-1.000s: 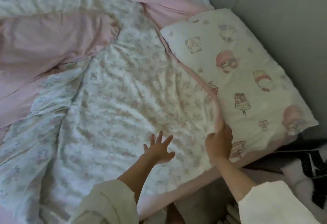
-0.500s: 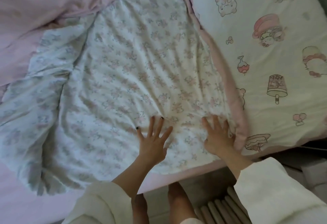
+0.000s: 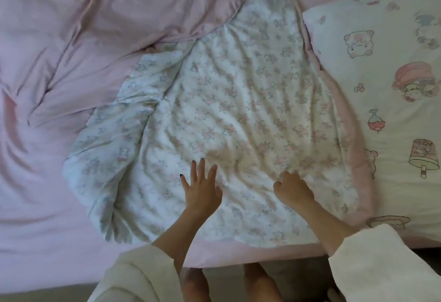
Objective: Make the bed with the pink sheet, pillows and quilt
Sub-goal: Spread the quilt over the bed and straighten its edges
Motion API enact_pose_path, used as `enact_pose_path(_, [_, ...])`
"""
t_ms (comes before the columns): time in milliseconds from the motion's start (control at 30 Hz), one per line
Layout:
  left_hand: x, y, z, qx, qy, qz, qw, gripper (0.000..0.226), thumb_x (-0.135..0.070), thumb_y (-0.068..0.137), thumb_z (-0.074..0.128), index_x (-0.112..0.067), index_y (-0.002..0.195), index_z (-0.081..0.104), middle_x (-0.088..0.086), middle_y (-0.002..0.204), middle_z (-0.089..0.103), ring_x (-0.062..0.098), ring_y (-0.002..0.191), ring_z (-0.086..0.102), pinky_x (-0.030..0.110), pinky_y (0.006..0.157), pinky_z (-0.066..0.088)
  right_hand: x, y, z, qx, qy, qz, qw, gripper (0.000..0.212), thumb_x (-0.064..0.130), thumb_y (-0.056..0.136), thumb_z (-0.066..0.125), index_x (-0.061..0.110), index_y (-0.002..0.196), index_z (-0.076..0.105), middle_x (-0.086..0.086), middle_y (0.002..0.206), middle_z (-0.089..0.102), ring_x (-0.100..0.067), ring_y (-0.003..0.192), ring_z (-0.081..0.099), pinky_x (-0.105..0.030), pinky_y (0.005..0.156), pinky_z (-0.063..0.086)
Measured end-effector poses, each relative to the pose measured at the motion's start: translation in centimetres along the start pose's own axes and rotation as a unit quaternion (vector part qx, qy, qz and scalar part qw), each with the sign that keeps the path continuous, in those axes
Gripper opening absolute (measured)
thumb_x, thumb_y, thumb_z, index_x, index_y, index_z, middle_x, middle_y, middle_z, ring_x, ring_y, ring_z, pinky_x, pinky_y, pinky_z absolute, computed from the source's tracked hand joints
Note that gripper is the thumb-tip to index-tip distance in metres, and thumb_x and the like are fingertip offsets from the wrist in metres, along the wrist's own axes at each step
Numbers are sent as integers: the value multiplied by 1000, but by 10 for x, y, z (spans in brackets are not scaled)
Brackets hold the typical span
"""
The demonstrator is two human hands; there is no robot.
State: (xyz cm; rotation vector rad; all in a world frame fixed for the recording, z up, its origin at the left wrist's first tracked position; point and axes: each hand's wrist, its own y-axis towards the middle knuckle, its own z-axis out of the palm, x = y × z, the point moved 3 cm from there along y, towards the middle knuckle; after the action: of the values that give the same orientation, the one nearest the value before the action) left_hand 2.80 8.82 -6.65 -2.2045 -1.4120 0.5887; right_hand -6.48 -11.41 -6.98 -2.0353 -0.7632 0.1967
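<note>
1. The floral quilt (image 3: 233, 115) lay rumpled on the pink sheet (image 3: 31, 182), just left of the pillow (image 3: 393, 110).
2. The left hand (image 3: 201, 188) pressed flat on the quilt, grip wide.
3. The right hand (image 3: 293, 189) rested on it nearer the pillow, fingers curled, bunching its fabric.

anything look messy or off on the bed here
Yes. The floral quilt is creased and its left edge is bunched and folded over. The left hand lies flat on it; the right hand curls into the fabric.

Cream fuzzy sleeves (image 3: 143, 275) poke in at the bottom. Bare legs (image 3: 259, 285) stand on grey floor (image 3: 224, 277) beside the bed.
</note>
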Motion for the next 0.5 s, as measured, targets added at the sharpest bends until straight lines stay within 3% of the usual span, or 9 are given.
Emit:
enact_pose_path(133, [75, 1, -34, -44, -10, -60, 997, 59, -33, 96, 41, -25, 149, 14, 6, 159, -3, 28, 146, -12, 60, 113, 4, 84, -13, 15, 0, 58, -102, 993, 46, 24, 99, 31, 13, 143, 32, -10, 147, 34, -23, 105, 56, -26, 77, 41])
enact_pose_path(367, [214, 19, -95, -78, -19, -90, 993, 67, -45, 95, 40, -29, 150, 6, 3, 159, -12, 28, 144, -18, 60, 112, -1, 240, -24, 53, 4, 113, -176, 978, 45, 25, 100, 31, 15, 144, 30, -8, 150, 34, -24, 130, 42, -31, 98, 39])
enact_pose_path(500, [307, 28, -99, -46, -32, -91, 994, 77, -56, 90, 43, -34, 150, -2, 0, 157, -22, 31, 142, -23, 63, 112, 2, 342, -24, 97, 36, 156, -181, 970, 46, 28, 100, 34, 16, 144, 32, -9, 147, 39, -25, 128, 44, -31, 93, 41])
